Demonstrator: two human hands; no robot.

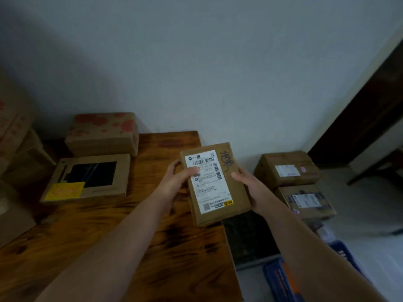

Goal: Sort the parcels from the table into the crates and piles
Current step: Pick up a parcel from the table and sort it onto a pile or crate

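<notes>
Both hands clamped on a slim brown parcel, held in the air over the 3 o'clock edge of the wooden surface. Left hand grips the 9 o'clock long edge w/ thumb lying over the white label; right hand cups the 3 o'clock long edge.

Handling, by the look of it: thin, flat cardboard, prob. light and fairly stiff, not slippery; two-edge pinch is plenty, one hand could likely do it. No sign of fragility visible.

Orientation: label face up toward camera, long axis running approx 6 to 12 o'clock, far end tipped slightly to 11.

Farther out: flat box w/ black window at 9–10 o'clock on the surface, red-printed box behind it. Floor pile of two labelled boxes at 3 o'clock, beside the surface.
</notes>
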